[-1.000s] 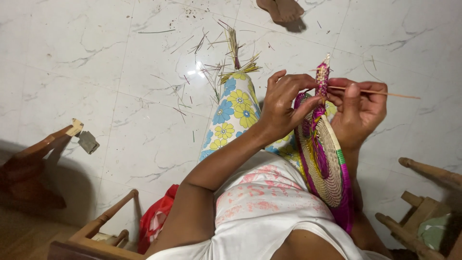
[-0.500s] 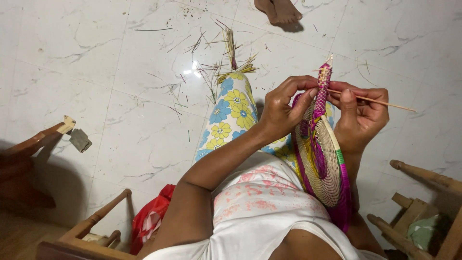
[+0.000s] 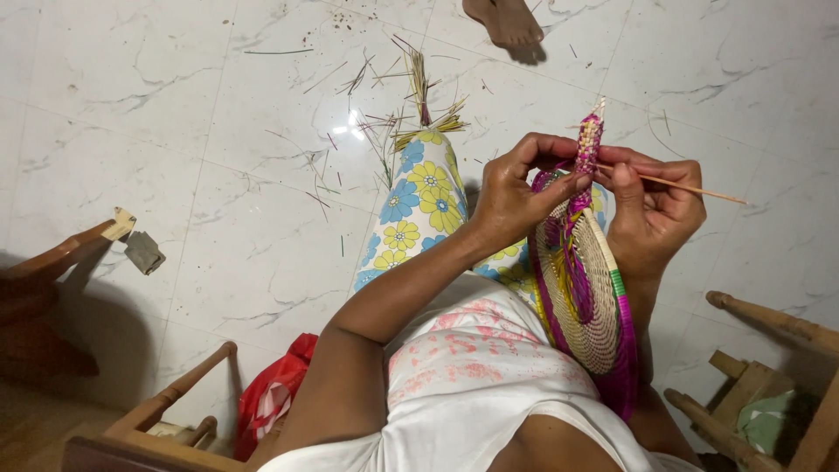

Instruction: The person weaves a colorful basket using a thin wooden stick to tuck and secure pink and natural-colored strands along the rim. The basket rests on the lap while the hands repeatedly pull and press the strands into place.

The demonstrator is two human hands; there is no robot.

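A round woven mat [image 3: 587, 297] of tan straw with magenta and green rim stands on edge on my lap. My left hand [image 3: 516, 197] pinches its upper rim, where a magenta-wrapped coil end [image 3: 587, 144] sticks up. My right hand [image 3: 651, 214] grips the same rim from the other side and holds a thin wooden stick [image 3: 695, 188] that points right. My legs in flowered blue and yellow fabric [image 3: 419, 201] stretch out over the floor.
Loose straw and a small straw bundle [image 3: 418, 96] lie on the white marble floor. Another person's bare foot [image 3: 507, 19] is at the top. Wooden chair parts stand at left [image 3: 61, 258], lower left [image 3: 166, 406] and right [image 3: 769, 367]. A red bag [image 3: 271, 393] lies by me.
The view has shifted slightly. My hands have stayed at the mat's top rim, with small finger movements on the magenta coil; the stick has tilted a little downward on the right.
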